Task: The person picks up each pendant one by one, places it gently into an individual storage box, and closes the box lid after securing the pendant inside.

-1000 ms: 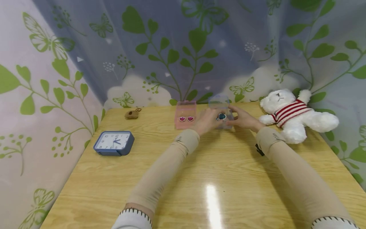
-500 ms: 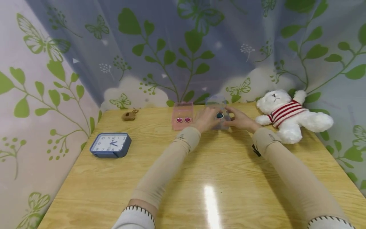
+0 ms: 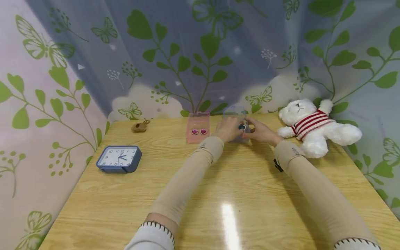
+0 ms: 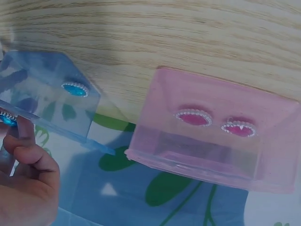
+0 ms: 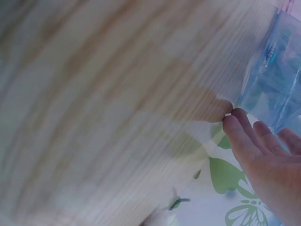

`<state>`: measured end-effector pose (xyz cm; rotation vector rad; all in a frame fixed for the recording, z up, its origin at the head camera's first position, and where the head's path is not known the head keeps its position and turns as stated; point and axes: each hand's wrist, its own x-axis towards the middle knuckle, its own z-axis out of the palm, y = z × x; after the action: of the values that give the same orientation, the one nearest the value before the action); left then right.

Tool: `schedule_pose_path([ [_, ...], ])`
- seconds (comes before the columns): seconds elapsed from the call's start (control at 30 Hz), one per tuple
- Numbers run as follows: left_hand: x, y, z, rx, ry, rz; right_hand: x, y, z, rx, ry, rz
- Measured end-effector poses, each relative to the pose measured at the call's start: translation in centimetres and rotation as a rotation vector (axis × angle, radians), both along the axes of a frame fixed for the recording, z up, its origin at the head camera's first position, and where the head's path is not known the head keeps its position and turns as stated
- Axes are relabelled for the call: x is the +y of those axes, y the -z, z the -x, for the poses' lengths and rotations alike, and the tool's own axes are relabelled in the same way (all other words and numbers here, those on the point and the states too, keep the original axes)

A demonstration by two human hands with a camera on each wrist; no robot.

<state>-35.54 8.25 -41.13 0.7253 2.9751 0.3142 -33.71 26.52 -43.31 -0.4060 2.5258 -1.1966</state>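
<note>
Over the clear blue box point(image 4: 51, 80), my left hand point(image 3: 229, 127) has its fingers curled and pinches a blue gem with a pearly rim point(image 4: 7, 118). Another blue gem point(image 4: 75, 89) lies inside that box. My right hand point(image 3: 260, 131) is at the box's right side; its fingers point(image 5: 242, 134) are extended and loosely bent, with the tips at the box's edge and no object held. Left of the blue box stands a pink box point(image 3: 198, 121), its lid raised, with two pink gems in it, one of them here point(image 4: 194, 117).
A blue clock point(image 3: 118, 159) stands at the left of the wooden table point(image 3: 187, 215), with a small brown object point(image 3: 139, 127) behind it. A white teddy bear point(image 3: 315, 121) in a striped sweater lies at the right. A small black item point(image 3: 277, 165) is beside my right sleeve.
The head view has shifted slightly. My left hand has moved a little to the right relative to the pink box, and the blue gem at its fingertips looks tilted. My right hand stays beside the box.
</note>
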Motion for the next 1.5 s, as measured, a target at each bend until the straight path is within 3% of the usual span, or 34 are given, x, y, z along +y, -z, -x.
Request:
schedule_pose_path([
  [0.4, 0.8, -0.3, 0.4, -0.020, -0.050, 0.007, 0.0, 0.1, 0.2, 0.009, -0.008, 0.015],
  [0.6, 0.8, 0.0, 0.8, -0.013, -0.035, -0.018, 0.1, 0.2, 0.1, 0.012, -0.008, 0.026],
  [0.83, 0.7, 0.5, 1.2, -0.074, -0.053, -0.031, -0.1, 0.2, 0.0, 0.000, -0.013, 0.046],
  [1.07, 0.2, 0.4, 1.3, -0.084, -0.048, -0.030, 0.0, 0.4, 0.1, 0.003, 0.004, 0.028],
  [1.2, -0.9, 0.2, 1.2, -0.107, -0.047, -0.108, 0.0, 0.1, -0.1, -0.026, 0.005, 0.015],
  [1.5, -3.1, 0.5, 1.3, -0.106, -0.124, -0.491, 0.2, -1.5, 0.7, -0.020, 0.046, -0.010],
])
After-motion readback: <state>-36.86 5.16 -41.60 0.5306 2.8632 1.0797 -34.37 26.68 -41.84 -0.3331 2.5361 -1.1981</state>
